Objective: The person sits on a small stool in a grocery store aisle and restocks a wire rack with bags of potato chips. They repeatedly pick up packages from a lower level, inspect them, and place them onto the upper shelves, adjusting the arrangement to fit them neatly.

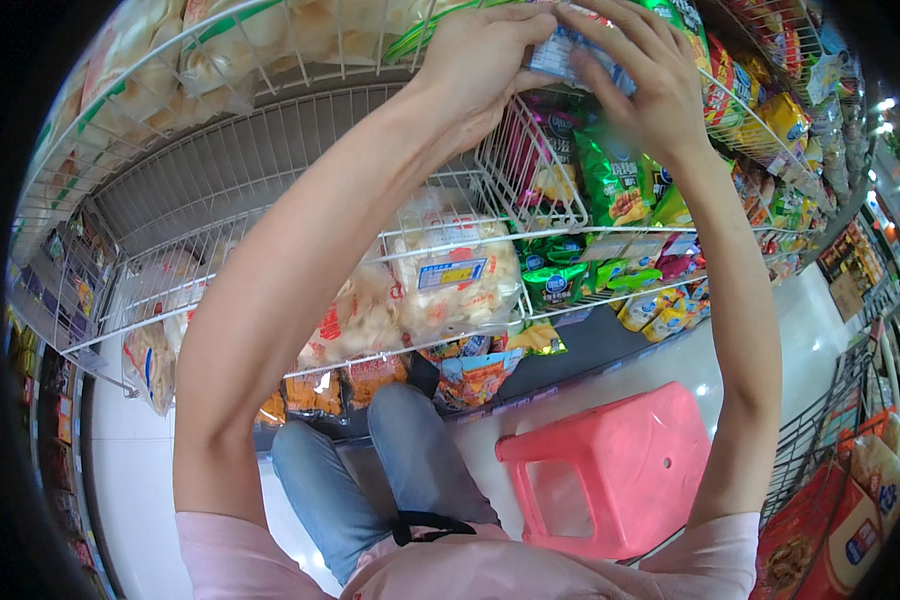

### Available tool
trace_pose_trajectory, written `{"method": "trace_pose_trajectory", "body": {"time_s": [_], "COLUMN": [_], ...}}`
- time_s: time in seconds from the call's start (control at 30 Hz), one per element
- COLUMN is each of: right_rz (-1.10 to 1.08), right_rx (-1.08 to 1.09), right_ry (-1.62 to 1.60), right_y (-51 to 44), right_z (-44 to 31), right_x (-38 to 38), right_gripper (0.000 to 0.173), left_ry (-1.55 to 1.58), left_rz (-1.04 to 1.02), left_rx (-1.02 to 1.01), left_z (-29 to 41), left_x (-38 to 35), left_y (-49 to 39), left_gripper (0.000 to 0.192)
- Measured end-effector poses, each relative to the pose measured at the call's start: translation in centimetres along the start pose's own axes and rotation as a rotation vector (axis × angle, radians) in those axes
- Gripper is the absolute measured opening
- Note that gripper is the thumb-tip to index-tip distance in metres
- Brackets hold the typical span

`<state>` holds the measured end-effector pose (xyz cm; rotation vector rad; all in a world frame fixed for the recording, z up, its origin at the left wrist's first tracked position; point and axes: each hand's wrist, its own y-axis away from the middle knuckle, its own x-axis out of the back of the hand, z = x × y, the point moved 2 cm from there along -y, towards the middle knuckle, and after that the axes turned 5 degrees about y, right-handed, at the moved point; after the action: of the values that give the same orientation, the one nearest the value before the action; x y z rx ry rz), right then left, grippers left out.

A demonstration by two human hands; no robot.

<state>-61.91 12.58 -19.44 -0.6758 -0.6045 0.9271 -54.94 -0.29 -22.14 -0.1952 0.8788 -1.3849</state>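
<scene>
At the top of the view, my left hand (480, 64) and my right hand (656, 90) meet at the upper wire shelf. Between them is a blue-and-white printed item (559, 54), partly covered by fingers; whether it is a packet or a label I cannot tell. My left thumb and fingers pinch its left side. The right fingers curve over its top, with the thumb at its face. Green snack bags (615, 176) stand in the rack just below my right hand. Large clear bags of pale puffed snacks (229, 64) fill the upper shelf at left.
A lower wire basket (307, 259) holds bags of pale snacks (450, 247) with a blue price label (450, 274). A pink plastic stool (645, 465) stands on the floor beside my knees. At right is a dark wire cart (810, 427) with red packages (810, 525).
</scene>
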Motion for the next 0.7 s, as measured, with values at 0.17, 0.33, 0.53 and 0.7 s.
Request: {"method": "trace_pose_trajectory", "body": {"time_s": [0.17, 0.33, 0.53, 0.7], "right_rz": [-0.013, 0.06, 0.107, 0.103], "right_rx": [0.03, 0.01, -0.165, -0.214], "right_ry": [0.238, 0.154, -0.361, -0.38], "right_y": [-0.4, -0.8, 0.0, 0.1], "right_z": [-1.4, -1.8, 0.3, 0.9], "right_x": [0.3, -0.6, -1.3, -1.0], "right_gripper": [0.028, 0.02, 0.025, 0.022], "left_ry": [-0.115, -0.146, -0.017, -0.319], "left_rz": [0.102, 0.086, 0.088, 0.159], "left_rx": [-0.033, -0.07, -0.046, -0.118], "left_z": [0.1, 0.1, -0.6, -0.6], "left_x": [-0.9, 0.9, 0.4, 0.6], "left_y": [0.8, 0.2, -0.4, -0.6], "left_gripper": [0.025, 0.022, 0.021, 0.024]}}
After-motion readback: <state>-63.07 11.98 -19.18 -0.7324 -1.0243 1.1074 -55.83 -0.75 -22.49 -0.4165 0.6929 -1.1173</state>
